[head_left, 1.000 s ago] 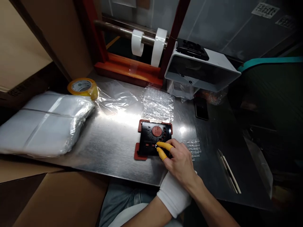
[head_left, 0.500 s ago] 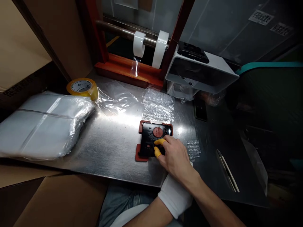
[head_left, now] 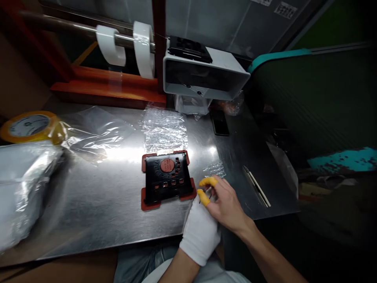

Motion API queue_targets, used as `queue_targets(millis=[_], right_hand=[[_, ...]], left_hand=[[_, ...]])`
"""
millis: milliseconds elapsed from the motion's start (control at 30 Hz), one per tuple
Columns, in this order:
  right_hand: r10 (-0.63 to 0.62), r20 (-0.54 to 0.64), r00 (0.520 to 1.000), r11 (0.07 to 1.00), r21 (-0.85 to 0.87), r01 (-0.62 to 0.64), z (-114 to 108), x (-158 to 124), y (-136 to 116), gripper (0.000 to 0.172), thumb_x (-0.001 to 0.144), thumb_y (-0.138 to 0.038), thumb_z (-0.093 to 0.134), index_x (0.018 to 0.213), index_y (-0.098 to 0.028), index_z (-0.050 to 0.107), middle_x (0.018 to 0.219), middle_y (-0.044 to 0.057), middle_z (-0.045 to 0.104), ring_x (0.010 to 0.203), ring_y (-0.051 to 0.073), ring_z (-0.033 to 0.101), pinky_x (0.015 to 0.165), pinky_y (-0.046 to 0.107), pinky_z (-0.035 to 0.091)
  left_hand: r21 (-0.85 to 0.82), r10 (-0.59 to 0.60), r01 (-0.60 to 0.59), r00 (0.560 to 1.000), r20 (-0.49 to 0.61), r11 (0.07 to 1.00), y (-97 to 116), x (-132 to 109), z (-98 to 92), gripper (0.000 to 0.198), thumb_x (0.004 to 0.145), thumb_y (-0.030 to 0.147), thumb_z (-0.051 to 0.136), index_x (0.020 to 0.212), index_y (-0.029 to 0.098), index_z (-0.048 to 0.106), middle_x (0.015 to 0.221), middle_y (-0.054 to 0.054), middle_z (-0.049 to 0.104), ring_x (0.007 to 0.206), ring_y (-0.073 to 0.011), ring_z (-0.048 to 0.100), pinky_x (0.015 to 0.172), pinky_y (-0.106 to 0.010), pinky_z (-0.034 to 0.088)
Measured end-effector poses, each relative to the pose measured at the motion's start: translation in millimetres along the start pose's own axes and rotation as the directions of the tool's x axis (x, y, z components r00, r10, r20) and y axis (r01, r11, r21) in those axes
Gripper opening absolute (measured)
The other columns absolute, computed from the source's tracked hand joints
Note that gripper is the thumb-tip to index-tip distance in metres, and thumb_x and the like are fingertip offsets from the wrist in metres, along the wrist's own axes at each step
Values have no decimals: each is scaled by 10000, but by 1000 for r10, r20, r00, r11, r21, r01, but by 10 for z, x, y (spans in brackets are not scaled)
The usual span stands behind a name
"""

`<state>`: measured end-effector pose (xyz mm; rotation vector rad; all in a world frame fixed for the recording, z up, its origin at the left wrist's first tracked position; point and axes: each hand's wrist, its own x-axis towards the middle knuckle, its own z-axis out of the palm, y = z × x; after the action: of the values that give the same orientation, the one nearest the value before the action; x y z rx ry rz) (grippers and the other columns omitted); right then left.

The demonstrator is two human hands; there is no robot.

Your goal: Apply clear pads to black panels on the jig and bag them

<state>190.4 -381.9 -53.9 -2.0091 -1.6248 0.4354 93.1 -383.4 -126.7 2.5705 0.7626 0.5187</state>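
A black plastic plate [head_left: 167,177] with square cut-outs and a round opening lies on a reddish-brown jig [head_left: 150,205], whose corner pads show around it. To the right of the jig, my right hand [head_left: 225,200] wears yellow finger covers on thumb and forefinger. Those two are curled in a pinch, and some small dark thing beside them is too small to name. My left hand [head_left: 202,228], in a white glove, is just below and against the right one; its fingers are mostly hidden. Behind the hands lies a small sheet of clear pieces [head_left: 216,169].
Behind the jig lies crinkled clear film [head_left: 165,129]. Tweezers [head_left: 257,186] and a phone [head_left: 219,122] lie to the right. At left are yellow tape [head_left: 29,125] and a stack of plastic bags [head_left: 26,188]. A grey bin [head_left: 206,74] and tape rolls [head_left: 144,49] stand behind.
My right hand has left the black plate and moved to the right of the jig, against my gloved left hand. The view has swung right, so the whole plate shows.
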Motion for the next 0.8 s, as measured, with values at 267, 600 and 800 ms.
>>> queue_targets(millis=[267, 600, 800], right_hand=[[109, -18, 994, 994, 29, -108, -259, -423, 806, 180, 988, -267, 559, 1151, -247, 631, 1065, 40, 594, 766, 158, 532, 717, 318, 456], [134, -13, 991, 984, 120, -132, -326, -321, 955, 109, 963, -222, 515, 1015, -220, 611, 953, 38, 587, 759, 167, 521, 712, 322, 451], [354, 62, 933, 923, 134, -360, -416, -357, 1045, 148, 904, -218, 555, 1019, -234, 648, 952, 22, 609, 732, 155, 550, 611, 282, 457]], left_hand=[[-78, 26, -14, 988, 155, 997, 7, 46, -270, 385, 953, 141, 445, 1303, 215, 589, 1472, -31, 520, 1406, -238, 412, 1248, -486, 238], [-64, -1, 11, 989, 148, 998, 24, 56, -217, 373, 928, 129, 488, 1267, 245, 589, 1484, 0, 509, 1419, -214, 394, 1245, -460, 250], [-66, 8, 3, 988, 151, 998, 13, 43, -202, 384, 932, 136, 491, 1287, 255, 578, 1505, 1, 490, 1419, -221, 392, 1238, -470, 256]])
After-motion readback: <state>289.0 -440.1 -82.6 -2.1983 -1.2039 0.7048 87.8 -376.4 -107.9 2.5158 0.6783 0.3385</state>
